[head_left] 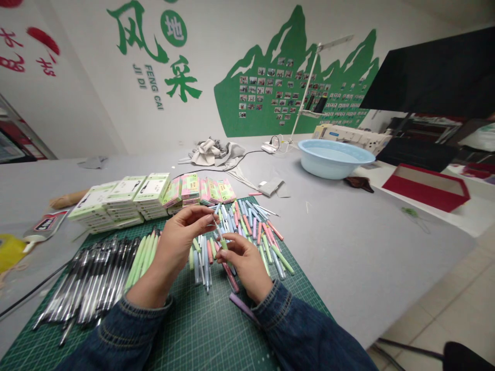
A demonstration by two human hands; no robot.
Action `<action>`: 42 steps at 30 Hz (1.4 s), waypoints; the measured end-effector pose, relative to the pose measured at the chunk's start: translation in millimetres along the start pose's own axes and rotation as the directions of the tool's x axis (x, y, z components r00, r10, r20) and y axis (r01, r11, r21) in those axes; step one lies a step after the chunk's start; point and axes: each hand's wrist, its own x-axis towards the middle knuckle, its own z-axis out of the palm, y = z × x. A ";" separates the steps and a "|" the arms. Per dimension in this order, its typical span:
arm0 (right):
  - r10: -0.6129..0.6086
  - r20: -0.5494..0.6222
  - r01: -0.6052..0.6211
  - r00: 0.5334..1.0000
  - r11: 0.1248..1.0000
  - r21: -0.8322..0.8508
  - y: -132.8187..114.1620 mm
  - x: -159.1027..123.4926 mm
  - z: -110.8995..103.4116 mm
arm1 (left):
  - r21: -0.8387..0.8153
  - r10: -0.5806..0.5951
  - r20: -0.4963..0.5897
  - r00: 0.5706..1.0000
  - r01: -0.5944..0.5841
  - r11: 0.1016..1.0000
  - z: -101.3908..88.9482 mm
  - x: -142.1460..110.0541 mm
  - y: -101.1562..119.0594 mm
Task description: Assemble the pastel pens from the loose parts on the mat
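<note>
Over the green cutting mat, my left hand pinches the upper end of a thin, pale pen refill. Its lower end meets a light green pen part, held between the thumb and fingers of my right hand. How deep the refill sits in the green part is too small to tell. Loose pastel pen parts in blue, green, pink and purple lie scattered beneath and beyond both hands. A purple pen cap lies by my right wrist. Left of my left forearm are several green pens.
Many clear pens with black caps lie in rows at left. Stacked white-green boxes and pink-green boxes line the mat's far edge. Farther back are crumpled cloth, a blue basin and a sewing machine. A red box stands right.
</note>
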 end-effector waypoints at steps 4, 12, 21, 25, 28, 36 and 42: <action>0.005 -0.005 -0.005 1.000 1.000 0.007 0.4 0.3 0.6 | 0.000 -0.005 -0.002 1.000 0.005 1.000 -1.0 -0.2 -0.7; -0.007 -0.009 0.008 1.000 1.000 0.024 0.6 0.6 0.2 | 0.013 -0.016 0.014 1.000 0.016 1.000 -2.4 -0.2 -1.2; -0.024 0.004 0.024 1.000 1.000 0.002 1.3 0.7 -0.4 | 0.123 -0.034 0.073 0.997 0.025 0.992 -2.4 -7.3 -3.9; -0.033 0.016 0.033 0.999 0.999 0.005 2.4 0.0 -0.1 | 0.146 -0.026 0.091 0.996 0.012 0.989 -2.9 -9.6 -3.4; -0.036 0.019 0.035 0.999 0.999 0.008 2.4 -0.6 0.6 | 0.141 -0.010 0.106 0.994 -0.005 0.990 -4.4 -10.5 -3.3; -0.034 0.023 0.033 0.999 0.999 0.030 2.9 -0.9 1.0 | 0.171 0.006 0.131 0.991 -0.029 0.985 -4.5 -15.4 -2.6; -0.028 0.014 0.027 1.000 0.999 0.029 1.9 -1.4 1.9 | 0.362 0.015 0.003 1.000 -0.015 0.932 -25.3 -8.0 9.6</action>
